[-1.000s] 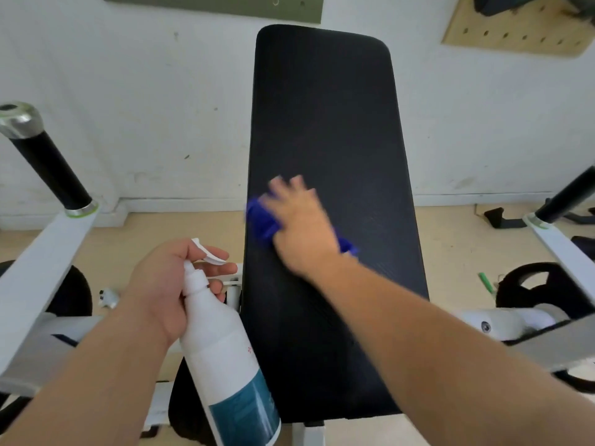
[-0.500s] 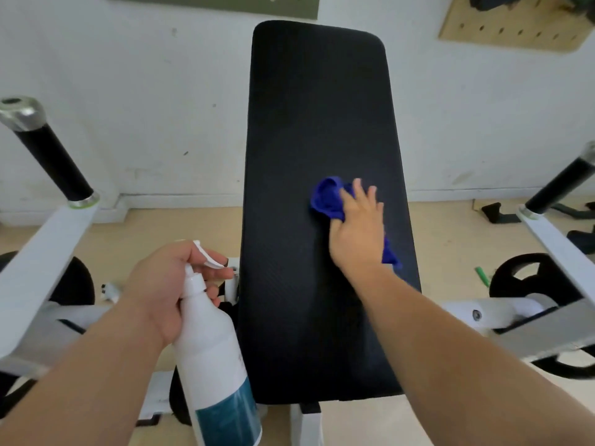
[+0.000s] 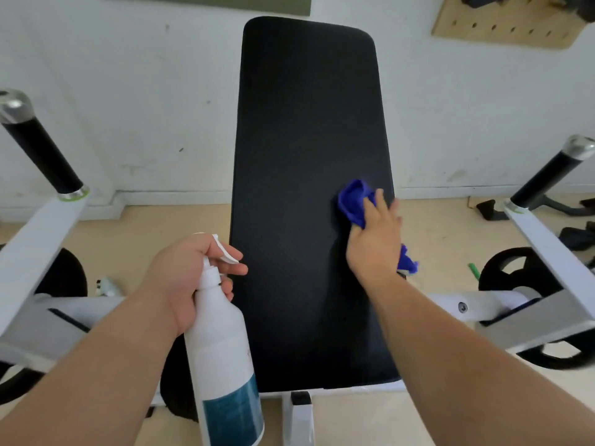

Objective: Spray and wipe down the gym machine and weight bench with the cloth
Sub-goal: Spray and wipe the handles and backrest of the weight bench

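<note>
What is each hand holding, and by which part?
The left hand grips the white spray bottle by its neck, just under the trigger. The right hand presses the blue cloth flat against the bench pad.

1. Long padded black bench pad (image 3: 306,156), centre of frame: black with a fine woven-looking grain.
2. Crumpled blue cloth (image 3: 352,201), centre right: plain royal blue.
3. White plastic spray bottle (image 3: 219,333), lower centre: white with a teal label at its base.
4. Flat metal machine arms (image 3: 32,239), at both edges: white, with black grips (image 3: 42,156) and silver end caps (image 3: 16,104).
5. Wooden pegboard (image 3: 502,24), upper right: tan, dotted with dark holes.
</note>
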